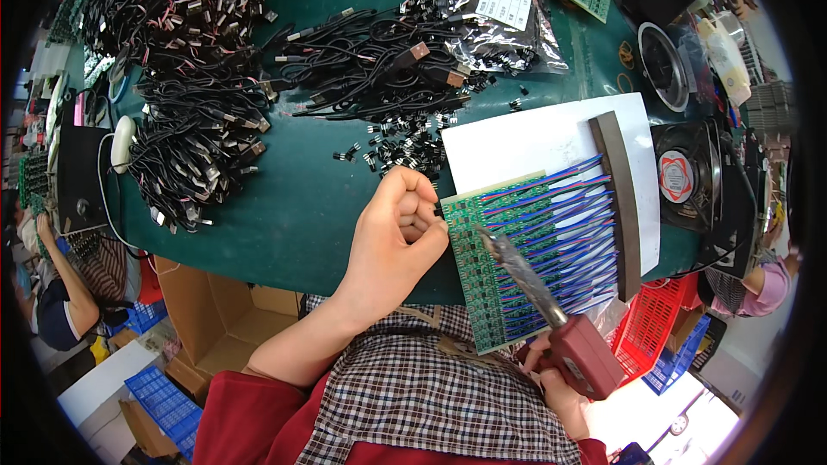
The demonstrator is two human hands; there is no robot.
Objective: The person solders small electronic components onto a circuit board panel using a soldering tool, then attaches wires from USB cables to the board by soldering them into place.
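Observation:
A green panel of circuit boards [469, 271] lies at the table's near edge, partly on a white sheet [500, 142]. Rows of blue and red wires [564, 237] run from it under a dark bar [622, 207]. My left hand [396, 228] is closed in a pinch at the panel's upper left corner, on a small black component [438, 210] that touches the board edge. My right hand [564, 400], partly hidden, grips the dark red handle of a soldering iron [525, 280]. Its tip is over the left part of the panel; contact cannot be made out.
Loose small black components [405, 142] lie beyond my left hand, near black USB cables [370, 69] and a clear bag [491, 21]. More cable bundles [198, 138] fill the left. A fan [680, 176] and a round metal dish [663, 67] stand at right. A red basket [644, 327] is below.

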